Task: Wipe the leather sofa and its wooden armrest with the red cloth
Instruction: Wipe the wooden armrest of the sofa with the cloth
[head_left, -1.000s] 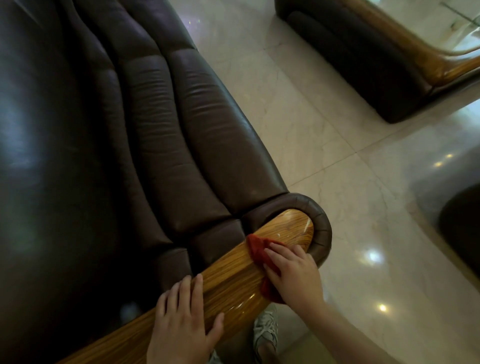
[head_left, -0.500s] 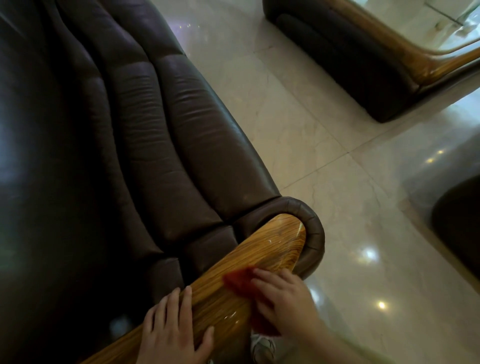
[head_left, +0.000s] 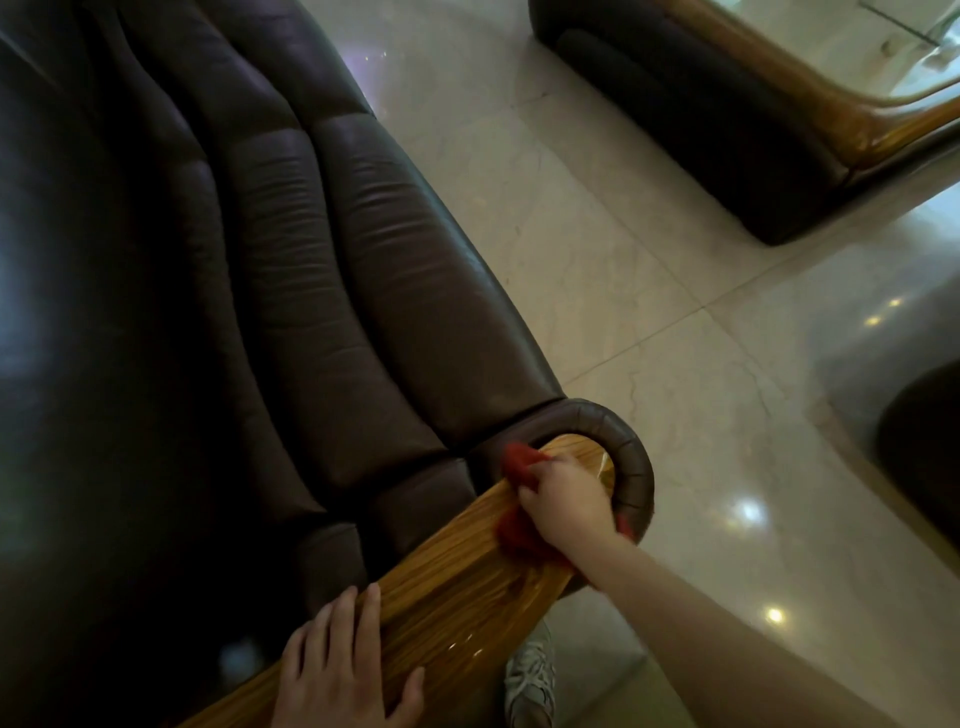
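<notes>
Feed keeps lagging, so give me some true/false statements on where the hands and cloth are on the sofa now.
1. The right hand presses the red cloth on the wooden armrest. True.
2. The left hand holds a second cloth. False: it rests bare on the armrest.
3. The cloth is near the armrest's rounded end. True.
4. The cloth lies on the leather seat cushions. False: it is on the wood.
</notes>
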